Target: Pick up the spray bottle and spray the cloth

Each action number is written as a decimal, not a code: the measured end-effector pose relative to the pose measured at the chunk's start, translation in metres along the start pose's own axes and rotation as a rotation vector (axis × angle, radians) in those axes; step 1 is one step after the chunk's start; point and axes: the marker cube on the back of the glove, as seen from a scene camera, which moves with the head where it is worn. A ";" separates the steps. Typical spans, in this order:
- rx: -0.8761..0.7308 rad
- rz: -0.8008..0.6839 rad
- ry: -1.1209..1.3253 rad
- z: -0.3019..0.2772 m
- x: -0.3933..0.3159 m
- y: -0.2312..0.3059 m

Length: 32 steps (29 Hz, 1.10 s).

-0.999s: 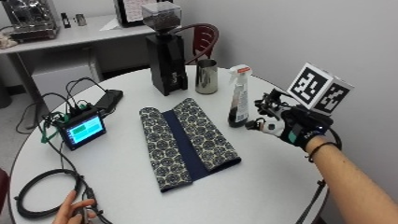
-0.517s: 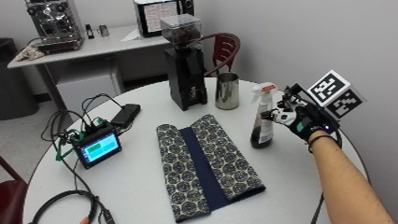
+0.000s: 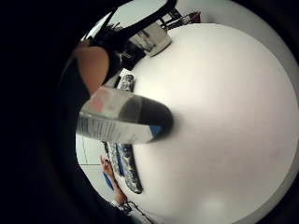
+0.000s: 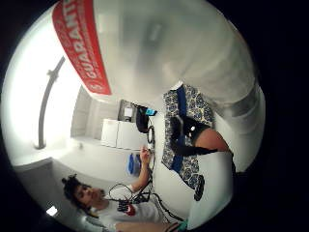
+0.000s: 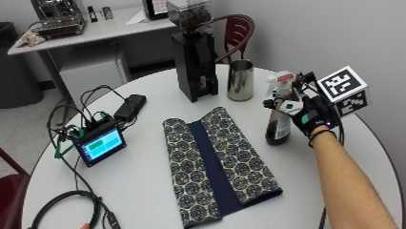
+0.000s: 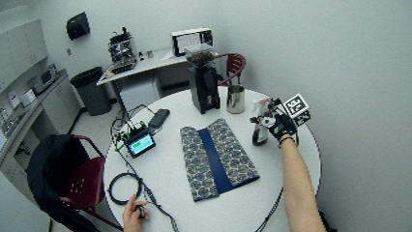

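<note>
Spray bottle [image 5: 279, 112] stands upright on the counter [image 5: 146, 191], beside the cloth [image 5: 218, 164], right hand [image 5: 310, 117] wrapped around it. Risk: nozzle aimed away from cloth, spraying nearby electronics.

Item count, round white table [image 5: 146, 191]

One spray bottle [image 5: 279, 112]; one patterned cloth [image 5: 218, 164]; one coffee grinder [image 5: 193, 52]; one steel cup [image 5: 240, 80]; one small screen unit [image 5: 99, 144]; one black box [image 5: 129, 106] beside it; one coiled cable [image 5: 63, 212]. One gloved right hand [image 5: 312, 119]. Two red chairs, one far [image 5: 235, 33], one near left [image 6: 80, 181].
</note>
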 end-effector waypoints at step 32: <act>0.114 -0.061 -0.003 0.003 0.016 0.030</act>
